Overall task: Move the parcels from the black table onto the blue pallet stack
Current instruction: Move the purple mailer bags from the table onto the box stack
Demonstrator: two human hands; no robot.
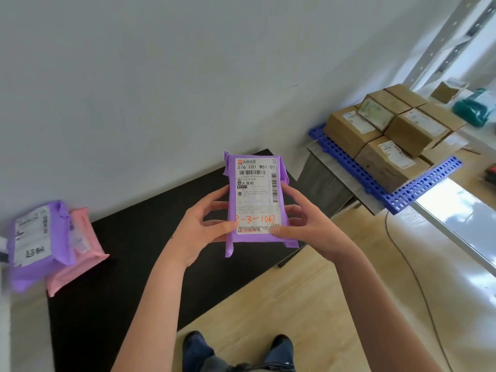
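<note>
- Currently the purple mailer (pixel 255 200) is held upright in the air between both hands, over the right end of the black table (pixel 139 237), with its shipping label (pixel 256 189) turned toward the camera.
- It is gripped low on its left edge by the left hand (pixel 200 226): the thumb is laid on the front and the fingers are curled behind.
- The right edge is gripped the same way by the right hand (pixel 303 226), thumb at the label's lower corner.
- The mailer is judged light and soft, a slick plastic bag over padded contents; the loose flaps at the corners would likely slip or tear, so the plump body is the better place to be held.
- A second purple mailer (pixel 35 242) and a pink mailer (pixel 80 251) are seen at the table's left end, touching each other.
- The blue pallet stack (pixel 418 189) is set well apart to the right, already loaded with cardboard boxes (pixel 389 130); only its near rim is left bare.
</note>
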